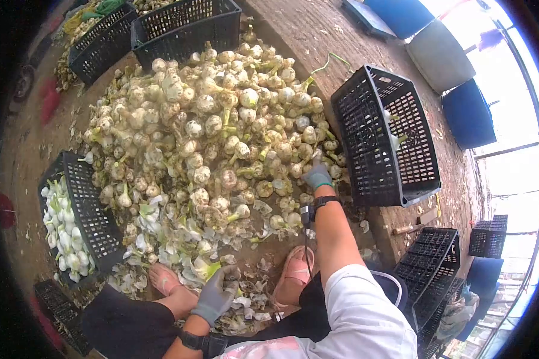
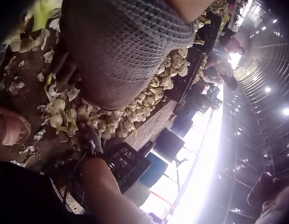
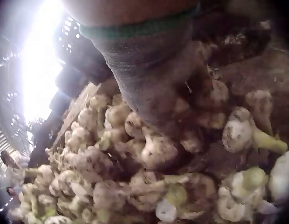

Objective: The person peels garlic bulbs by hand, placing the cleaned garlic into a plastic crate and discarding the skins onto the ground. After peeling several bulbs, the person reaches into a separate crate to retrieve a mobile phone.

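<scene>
A large heap of garlic bulbs [image 1: 221, 125], dirty-skinned and with short cut stems, covers the ground in front of me. My right hand [image 1: 318, 175], in a grey glove, reaches into its right edge. In the right wrist view a garlic bulb [image 3: 158, 151] lies right at the glove's lower edge; whether the fingers grip it I cannot tell. My left hand [image 1: 217, 294], also gloved, hangs low before my body with fingers loosely bent and nothing visible in them. Near it lies a green-stemmed piece [image 1: 206, 269] among peeled skins. The back of the left glove [image 2: 116, 56] hides its fingers in the left wrist view.
A black crate [image 1: 96, 203] of white peeled bulbs [image 1: 67, 230] stands at left. Another black crate [image 1: 365, 137] at right has a few bulbs inside. More crates [image 1: 185, 36] stand behind the heap. A wooden-handled tool [image 1: 410, 228] lies at right. My sandalled feet [image 1: 296, 272] are among loose skins.
</scene>
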`<state>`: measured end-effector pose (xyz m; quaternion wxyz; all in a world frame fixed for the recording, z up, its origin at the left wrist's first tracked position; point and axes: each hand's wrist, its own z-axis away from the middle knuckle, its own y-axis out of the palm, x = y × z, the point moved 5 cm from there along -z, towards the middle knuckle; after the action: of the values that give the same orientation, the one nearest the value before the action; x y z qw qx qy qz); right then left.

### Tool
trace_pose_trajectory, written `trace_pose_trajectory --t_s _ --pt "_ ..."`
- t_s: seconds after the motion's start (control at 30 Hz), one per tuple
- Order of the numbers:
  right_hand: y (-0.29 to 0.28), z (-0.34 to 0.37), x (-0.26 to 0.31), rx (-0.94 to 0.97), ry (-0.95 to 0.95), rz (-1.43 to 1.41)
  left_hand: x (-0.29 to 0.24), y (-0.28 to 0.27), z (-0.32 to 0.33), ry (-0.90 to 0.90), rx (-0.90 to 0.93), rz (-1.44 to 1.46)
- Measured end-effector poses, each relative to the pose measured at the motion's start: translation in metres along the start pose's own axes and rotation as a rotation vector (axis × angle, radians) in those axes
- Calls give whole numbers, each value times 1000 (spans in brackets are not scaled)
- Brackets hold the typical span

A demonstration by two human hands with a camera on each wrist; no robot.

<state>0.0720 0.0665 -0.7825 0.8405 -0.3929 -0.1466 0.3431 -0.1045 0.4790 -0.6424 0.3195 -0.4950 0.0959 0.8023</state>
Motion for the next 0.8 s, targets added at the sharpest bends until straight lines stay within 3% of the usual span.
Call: trace_pose_trajectory --t_s 0.13,0.17,0.2,0.27,0.33,0.4,0.43,0.47,0.5,0.53,0.6,0.63,0.7,0.73,0.77,0.8 --pt "2 24 1 -94 63 -50 -10 -7 -2 28 -32 -67" --pt "-3 43 -5 -100 150 -304 -3 -5 -2 -9 -32 10" --pt "17 42 -7 -102 140 -299 3 -5 -3 -38 -31 85" --pt "60 27 -7 -249 -308 -1376 7 -7 -6 13 -42 59" --pt "49 139 48 149 -225 -1758 8 -9 -6 -66 -117 352" --pt "62 196 79 256 -695 -1440 -32 -29 -1 288 -457 -102" --pt "74 229 88 290 -786 -1409 -44 -32 1 279 -479 -108" --pt "77 266 100 321 -881 -1379 -57 -39 5 350 -527 134" --pt "48 333 118 550 -668 -1584 -64 -49 14 426 -564 376" --pt "51 345 114 89 -1147 -856 -65 -61 22 432 -577 370" --pt "53 371 98 -240 -1394 -737 -51 -75 32 152 -492 534" --pt "39 394 100 -245 -1404 -733 -60 -79 40 246 -507 747" --pt "25 417 99 394 -837 -1453 -55 -80 45 264 -508 707" --pt "33 421 95 394 -839 -1454 -57 -79 50 253 -495 719" --pt "35 425 91 178 -1012 -1271 -52 -73 54 88 -405 949" --pt "29 437 90 -38 -1166 -1073 -53 -72 59 93 -406 946"
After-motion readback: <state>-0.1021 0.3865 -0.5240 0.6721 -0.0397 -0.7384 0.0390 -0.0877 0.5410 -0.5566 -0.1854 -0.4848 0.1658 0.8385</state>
